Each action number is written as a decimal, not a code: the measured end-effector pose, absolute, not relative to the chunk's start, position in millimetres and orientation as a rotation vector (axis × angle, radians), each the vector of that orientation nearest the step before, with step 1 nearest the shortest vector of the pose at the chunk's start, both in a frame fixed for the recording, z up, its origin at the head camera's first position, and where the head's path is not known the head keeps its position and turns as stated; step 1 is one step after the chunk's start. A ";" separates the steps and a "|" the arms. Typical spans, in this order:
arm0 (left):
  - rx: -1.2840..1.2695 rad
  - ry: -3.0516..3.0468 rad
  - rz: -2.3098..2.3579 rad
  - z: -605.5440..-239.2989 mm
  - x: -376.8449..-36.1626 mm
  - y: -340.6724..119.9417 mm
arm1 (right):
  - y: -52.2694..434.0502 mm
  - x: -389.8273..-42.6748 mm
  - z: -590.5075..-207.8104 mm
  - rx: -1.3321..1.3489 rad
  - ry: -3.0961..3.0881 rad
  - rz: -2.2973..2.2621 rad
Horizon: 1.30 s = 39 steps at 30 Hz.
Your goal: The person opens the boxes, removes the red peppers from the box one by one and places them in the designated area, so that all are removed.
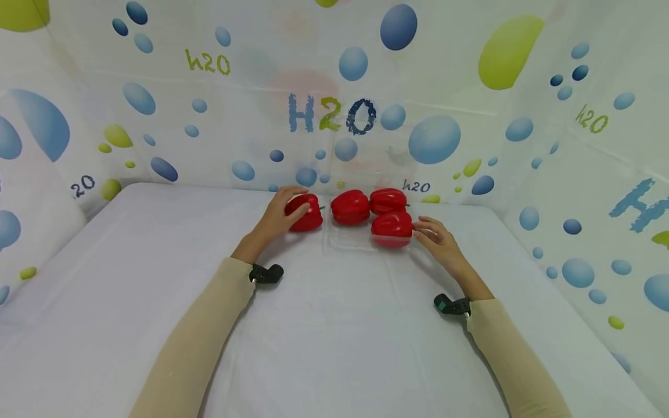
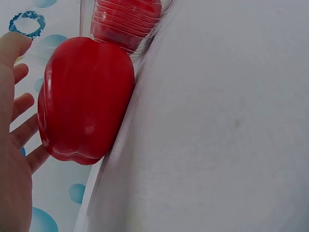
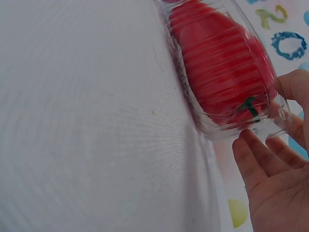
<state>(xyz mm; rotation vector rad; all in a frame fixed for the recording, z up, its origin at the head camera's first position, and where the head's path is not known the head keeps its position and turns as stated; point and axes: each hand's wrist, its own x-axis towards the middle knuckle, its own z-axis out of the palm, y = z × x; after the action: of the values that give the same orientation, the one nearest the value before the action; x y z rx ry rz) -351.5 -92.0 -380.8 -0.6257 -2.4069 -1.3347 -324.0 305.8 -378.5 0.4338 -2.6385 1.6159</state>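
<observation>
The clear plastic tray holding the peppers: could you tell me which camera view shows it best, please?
The right wrist view: the clear plastic tray fills the frame, its ribbed wall and rim plain, with the right hand at its end. The head view shows only a faint outline under three peppers. The left wrist view catches one ribbed corner.

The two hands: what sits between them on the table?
In the head view, four red peppers: the left hand holds one outside the clear tray; three sit in it, by the right hand.
</observation>
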 end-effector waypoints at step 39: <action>-0.810 -2.366 -1.321 -350.5 -339.4 -65.8 | 307.4 -325.9 -379.1 0.426 -2.652 1.591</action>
<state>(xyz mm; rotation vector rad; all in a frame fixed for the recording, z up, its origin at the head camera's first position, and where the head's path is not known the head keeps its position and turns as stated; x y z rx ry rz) -339.4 -65.8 -350.5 -0.8104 -2.3659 -1.3212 -325.9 307.4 -379.1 0.4258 -2.6516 1.5910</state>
